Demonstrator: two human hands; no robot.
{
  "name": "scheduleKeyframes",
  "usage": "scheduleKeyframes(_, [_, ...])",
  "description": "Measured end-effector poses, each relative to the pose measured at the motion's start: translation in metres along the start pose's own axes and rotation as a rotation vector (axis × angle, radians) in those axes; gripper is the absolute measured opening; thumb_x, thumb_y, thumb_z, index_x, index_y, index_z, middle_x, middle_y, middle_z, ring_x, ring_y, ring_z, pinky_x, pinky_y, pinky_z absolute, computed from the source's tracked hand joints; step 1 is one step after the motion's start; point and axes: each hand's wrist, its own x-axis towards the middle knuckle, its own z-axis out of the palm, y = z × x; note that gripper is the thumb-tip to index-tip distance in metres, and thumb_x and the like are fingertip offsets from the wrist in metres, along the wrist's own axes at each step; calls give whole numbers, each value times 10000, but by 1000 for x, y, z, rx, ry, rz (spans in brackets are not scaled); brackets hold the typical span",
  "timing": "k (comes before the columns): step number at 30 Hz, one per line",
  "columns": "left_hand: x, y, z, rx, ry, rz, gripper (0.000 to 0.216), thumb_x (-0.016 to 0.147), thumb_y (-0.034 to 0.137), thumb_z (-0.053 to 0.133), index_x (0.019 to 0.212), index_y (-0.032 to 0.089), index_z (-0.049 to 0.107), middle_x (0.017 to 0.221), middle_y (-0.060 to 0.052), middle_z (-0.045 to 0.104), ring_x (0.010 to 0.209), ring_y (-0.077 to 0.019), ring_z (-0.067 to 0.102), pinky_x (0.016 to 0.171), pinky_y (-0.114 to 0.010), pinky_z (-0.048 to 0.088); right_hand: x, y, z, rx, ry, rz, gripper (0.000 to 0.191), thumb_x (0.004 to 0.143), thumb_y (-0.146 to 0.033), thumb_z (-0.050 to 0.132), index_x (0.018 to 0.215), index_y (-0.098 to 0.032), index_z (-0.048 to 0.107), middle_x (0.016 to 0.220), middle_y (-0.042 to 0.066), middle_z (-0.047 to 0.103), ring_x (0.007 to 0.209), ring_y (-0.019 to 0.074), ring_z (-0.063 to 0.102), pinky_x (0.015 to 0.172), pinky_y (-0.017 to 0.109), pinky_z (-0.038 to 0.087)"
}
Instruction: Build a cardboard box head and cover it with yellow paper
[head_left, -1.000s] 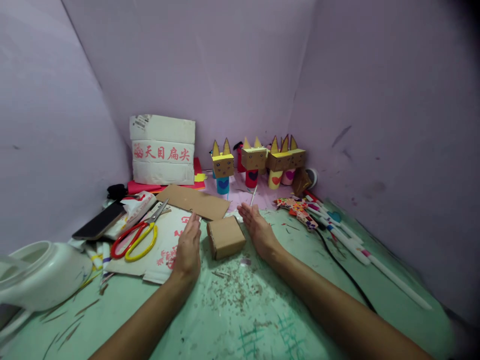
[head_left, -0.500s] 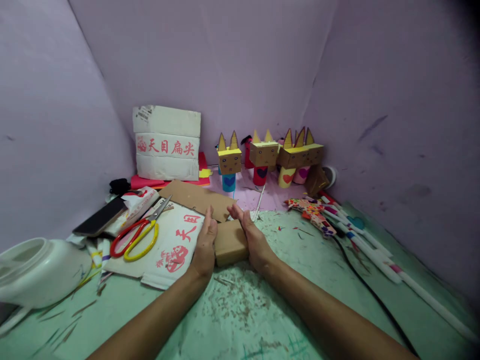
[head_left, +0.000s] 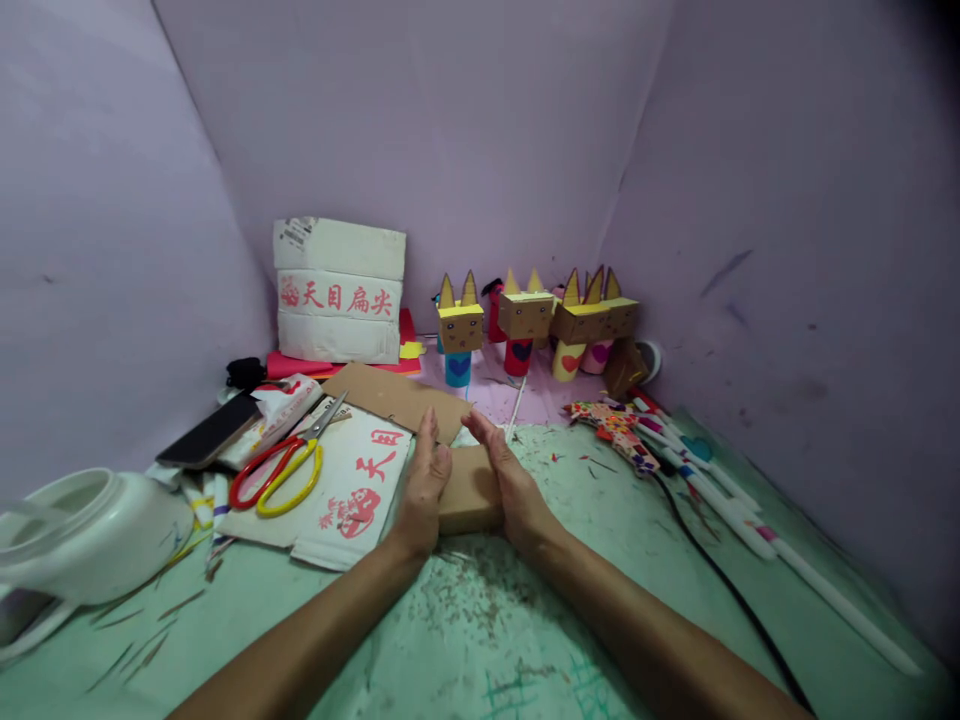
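A small brown cardboard box (head_left: 471, 492) sits on the green tabletop between my two hands. My left hand (head_left: 424, 490) presses flat along its left side, fingers stretched away from me. Against the right side rests my right hand (head_left: 514, 485), its fingers also extended and angled inward. The box is held between both palms, which cover its side faces. Just left of my left hand is a white cardboard sheet (head_left: 311, 540) with red print. Scissors (head_left: 289, 470) with red and yellow handles lie on that sheet. Behind the box is a brown cardboard piece (head_left: 390, 395).
Several cardboard cat figures (head_left: 459, 335) stand at the back. A folded white carton (head_left: 337, 290) leans on the wall. At left are a phone (head_left: 210, 432) and a white pot (head_left: 97, 540). A glue gun (head_left: 619, 435), its black cord and several markers (head_left: 720, 505) lie at right.
The view has shifted slightly. Both hands stay on the sides of the box, and the left thumb sits closer over its edge. The surrounding things have not moved on the table.
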Motion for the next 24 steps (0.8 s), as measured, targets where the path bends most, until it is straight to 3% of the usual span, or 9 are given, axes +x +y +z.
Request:
scheduleKeyframes(3, [-1, 25, 4, 33, -124, 73, 755, 881, 614, 425, 1497, 243, 195, 1596, -48, 174, 1466, -243, 120, 1196, -408, 91, -7, -29, -7, -34, -49, -82, 723, 752, -759, 496, 1254, -247, 591, 1393, 67, 536, 1318, 276, 434, 1096, 414, 325])
scheduleKeyframes(6, [-5, 54, 9, -25, -249, 15, 810, 864, 626, 447, 1506, 223, 163, 1592, -66, 183, 1467, -263, 108, 1192, -431, 116, -12, -63, -14, -43, -89, -51, 718, 738, -786, 474, 1201, -254, 611, 1345, 68, 574, 1226, 290, 524, 971, 414, 454])
scheduleKeyframes(9, [-9, 75, 16, -31, -308, -52, 820, 850, 625, 477, 1502, 221, 189, 1581, -83, 214, 1455, -301, 155, 1185, -473, 124, -19, -87, -21, -41, -125, -25, 705, 746, -786, 458, 1169, -247, 625, 1297, 69, 612, 1150, 286, 582, 917, 402, 487])
scheduleKeyframes(13, [-5, 84, 35, 3, -304, -59, 719, 864, 582, 491, 1462, 225, 316, 1557, -85, 282, 1436, -319, 221, 1176, -477, 154, -23, -95, -38, -56, -110, -99, 669, 784, -764, 422, 1136, -244, 654, 1248, 63, 648, 1164, 264, 576, 957, 386, 459])
scheduleKeyframes(16, [8, 69, 60, -23, -268, -27, 631, 899, 532, 457, 1439, 220, 365, 1537, -72, 335, 1426, -286, 263, 1175, -440, 179, -18, -82, -57, -74, -25, -149, 679, 773, -770, 425, 1139, -246, 655, 1260, 59, 641, 1181, 273, 563, 969, 399, 448])
scheduleKeyframes(19, [21, 35, 81, -58, -172, -13, 558, 894, 487, 487, 1380, 214, 461, 1503, -65, 401, 1393, -261, 343, 1162, -391, 234, -8, -54, -73, -124, 103, -139, 730, 738, -794, 429, 1154, -235, 648, 1294, 72, 618, 1200, 303, 544, 1001, 445, 417])
scheduleKeyframes(22, [26, 0, 89, -42, -99, -46, 560, 896, 482, 463, 1347, 152, 497, 1460, -118, 457, 1375, -270, 370, 1170, -411, 206, -1, -23, -80, -173, 193, -127, 764, 684, -808, 483, 1127, -213, 666, 1289, 92, 618, 1258, 327, 482, 1103, 480, 282])
scheduleKeyframes(24, [26, -15, 89, -43, -76, -71, 574, 908, 482, 420, 1346, 118, 494, 1423, -143, 496, 1341, -267, 420, 1157, -406, 238, 1, -9, -80, -172, 208, -119, 760, 696, -803, 481, 1141, -212, 657, 1289, 93, 617, 1267, 310, 476, 1122, 462, 256])
